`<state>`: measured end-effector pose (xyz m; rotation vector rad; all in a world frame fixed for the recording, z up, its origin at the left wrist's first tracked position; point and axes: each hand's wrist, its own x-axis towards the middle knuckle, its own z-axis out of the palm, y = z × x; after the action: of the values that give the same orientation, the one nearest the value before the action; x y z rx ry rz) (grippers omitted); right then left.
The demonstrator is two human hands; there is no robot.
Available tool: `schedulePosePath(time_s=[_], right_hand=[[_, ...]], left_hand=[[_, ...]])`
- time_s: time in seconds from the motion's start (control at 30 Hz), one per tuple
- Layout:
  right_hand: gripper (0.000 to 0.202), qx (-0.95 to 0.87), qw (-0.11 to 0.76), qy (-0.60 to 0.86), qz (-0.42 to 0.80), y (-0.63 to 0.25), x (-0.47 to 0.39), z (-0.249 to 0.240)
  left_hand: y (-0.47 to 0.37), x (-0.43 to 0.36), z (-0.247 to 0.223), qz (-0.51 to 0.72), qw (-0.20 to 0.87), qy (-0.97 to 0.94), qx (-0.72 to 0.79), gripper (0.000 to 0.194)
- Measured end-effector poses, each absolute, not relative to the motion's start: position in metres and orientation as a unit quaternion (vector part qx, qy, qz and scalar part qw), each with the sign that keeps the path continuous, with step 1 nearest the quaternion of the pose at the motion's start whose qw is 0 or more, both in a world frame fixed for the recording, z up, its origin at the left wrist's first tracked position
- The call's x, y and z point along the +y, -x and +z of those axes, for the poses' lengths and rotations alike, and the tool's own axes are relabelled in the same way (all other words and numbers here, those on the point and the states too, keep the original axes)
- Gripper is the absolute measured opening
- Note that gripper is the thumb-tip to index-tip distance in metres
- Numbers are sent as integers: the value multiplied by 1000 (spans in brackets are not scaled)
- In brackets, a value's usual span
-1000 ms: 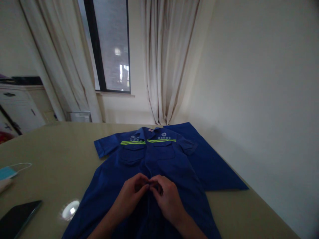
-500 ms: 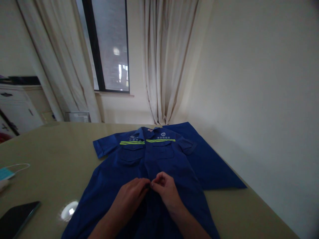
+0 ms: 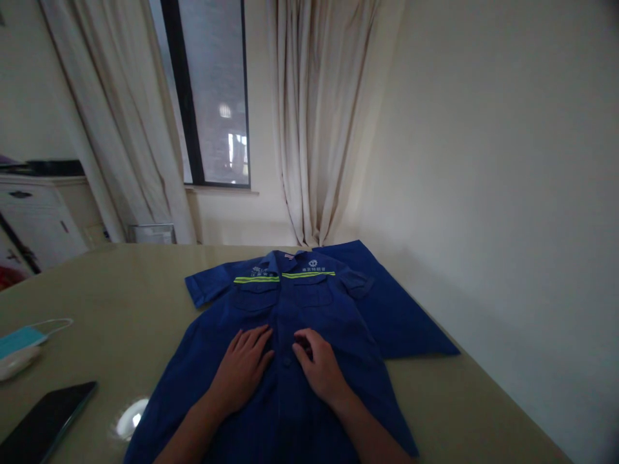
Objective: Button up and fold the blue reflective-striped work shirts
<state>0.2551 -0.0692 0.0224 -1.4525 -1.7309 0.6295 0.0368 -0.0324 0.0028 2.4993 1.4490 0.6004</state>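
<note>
A short-sleeved blue work shirt (image 3: 304, 309) lies spread face up, collar away from me, with yellow-green stripes and white print across the chest. My left hand (image 3: 244, 368) rests flat on it, left of the front placket, fingers stretched and holding nothing. On the other side of the placket my right hand (image 3: 316, 364) touches the cloth, fingers loosely curled and the thumb apart from them. Nothing shows between them. A dark round button (image 3: 287, 361) is visible on the placket between both hands. My forearms cover parts of the lower shirt.
Blue folded cloth (image 3: 406, 316) lies under the shirt's right side, along the wall. On the greenish table (image 3: 140, 309) are a black phone (image 3: 46, 422), a light blue face mask (image 3: 22, 340) and a pale rounded object (image 3: 18, 364). Curtains and a window stand behind.
Both hands were pinched together at the placket; now they have parted. The left has moved left and flattened, and the right has loosened. The button now shows between them. The view shifted slightly.
</note>
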Motion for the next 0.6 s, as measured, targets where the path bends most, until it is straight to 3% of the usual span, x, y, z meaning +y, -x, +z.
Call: schedulePosePath(time_s=[0.17,0.3,0.43,0.6], right_hand=[[54,-778,245,558,153,-268,-100,20],[44,-782,180,588,99,-258,-97,37],[39,-760,214,612,47,-229,-68,51],[31,-718,273,638,60,-214,-39,30]], left_hand=[[-25,-63,-9,123,37,-864,486,60],[-31,-72,12,61,61,-854,512,56],[-57,-72,27,82,55,-879,466,51],[-67,-71,14,119,45,-890,437,49]])
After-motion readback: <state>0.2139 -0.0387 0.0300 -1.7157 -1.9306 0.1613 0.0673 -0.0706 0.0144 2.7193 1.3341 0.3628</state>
